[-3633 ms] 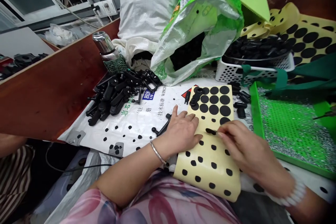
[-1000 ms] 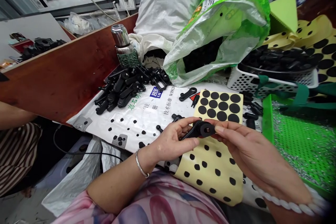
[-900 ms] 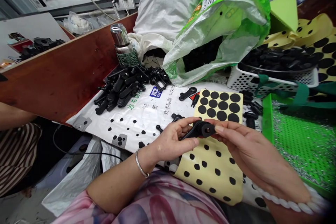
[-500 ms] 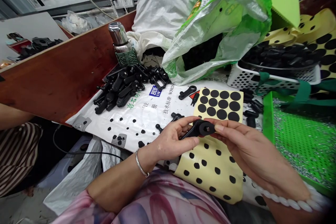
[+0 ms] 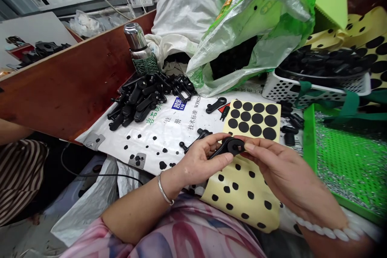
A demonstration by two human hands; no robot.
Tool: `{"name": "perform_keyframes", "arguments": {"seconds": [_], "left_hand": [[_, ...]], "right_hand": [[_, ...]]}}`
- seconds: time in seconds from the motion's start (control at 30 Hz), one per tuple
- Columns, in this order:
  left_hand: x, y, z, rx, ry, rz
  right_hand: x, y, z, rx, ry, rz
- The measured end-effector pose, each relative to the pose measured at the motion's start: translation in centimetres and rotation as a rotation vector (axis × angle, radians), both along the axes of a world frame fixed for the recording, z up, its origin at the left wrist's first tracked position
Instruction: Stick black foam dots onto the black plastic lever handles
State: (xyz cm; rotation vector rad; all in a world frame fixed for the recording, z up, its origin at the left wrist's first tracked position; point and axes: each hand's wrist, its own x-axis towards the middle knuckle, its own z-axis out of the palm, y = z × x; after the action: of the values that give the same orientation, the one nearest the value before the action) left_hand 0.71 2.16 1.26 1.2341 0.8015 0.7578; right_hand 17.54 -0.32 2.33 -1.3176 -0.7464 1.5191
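My left hand [image 5: 203,160] pinches a black plastic lever part [image 5: 227,147] by its arm, above a cream sheet of black round pads [image 5: 252,169]. My right hand [image 5: 278,169] has its fingertips closed on the part's round head. The sheet lies partly on my lap, with large black discs on its far end and small dots on the near end. A second loose lever [image 5: 215,105] lies just beyond the sheet.
A pile of black levers [image 5: 145,97] lies left by a steel flask [image 5: 139,50]. A green and white sack [image 5: 250,28] stands behind. A white basket of black parts [image 5: 317,76] and a green tray of small metal pieces [image 5: 344,153] are right. Another person's striped sleeve [image 5: 18,177] is far left.
My left hand left the sheet and picked up a lever; my right hand moved from the sheet to the lever's head. Over the last second both hands stay almost still.
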Motion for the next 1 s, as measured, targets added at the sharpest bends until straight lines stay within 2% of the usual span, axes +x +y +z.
{"name": "perform_keyframes", "arguments": {"seconds": [0.23,0.57,1.0], "left_hand": [[0.5,-0.1,-0.7,0.069,0.04,0.119],[0.5,0.1,-1.2,0.078,0.02,0.126],[0.2,0.3,-1.3,-0.004,0.007,0.089]], "right_hand": [[-0.1,0.2,-1.0,-0.01,0.003,-0.027],[-0.1,0.2,-1.7,0.074,-0.036,-0.022],[-0.7,0.1,-1.1,0.3,-0.388,-0.081]]}}
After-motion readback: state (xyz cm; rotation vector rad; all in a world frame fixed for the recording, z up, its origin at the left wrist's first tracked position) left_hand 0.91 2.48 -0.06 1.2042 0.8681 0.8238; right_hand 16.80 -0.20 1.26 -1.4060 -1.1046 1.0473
